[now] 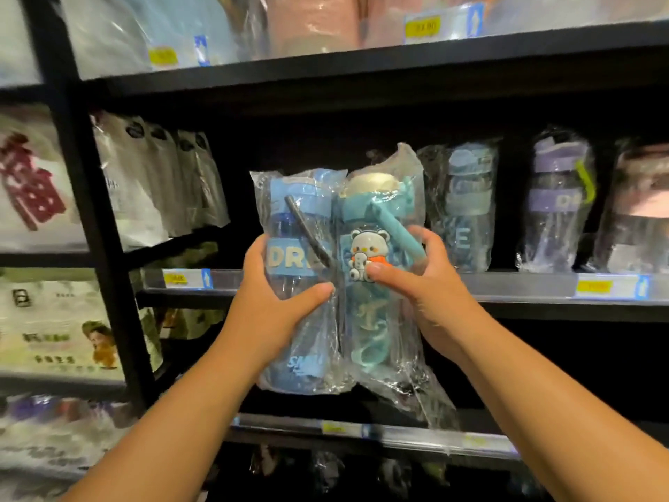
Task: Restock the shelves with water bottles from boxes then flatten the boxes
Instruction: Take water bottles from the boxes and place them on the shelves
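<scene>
Left hand (pixel 275 309) grips a bagged blue bottle (pixel 289 215), its fingers (pixel 255 257) curled round it with their tips hidden. Right hand (pixel 430 288) likewise grips the teal bear bottle (pixel 376 211), which touches the blue one. Both bottles are held before the shelf's front edge (pixel 525 289), with a dark gap behind them. The price labels (pixel 593 286) are blurred.

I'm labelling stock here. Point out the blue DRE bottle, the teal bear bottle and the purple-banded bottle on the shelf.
blue DRE bottle (pixel 289 260): head view, lettered band.
teal bear bottle (pixel 364 253): head view, bear figure.
purple-banded bottle (pixel 557 201): head view, lower purple band.
</scene>
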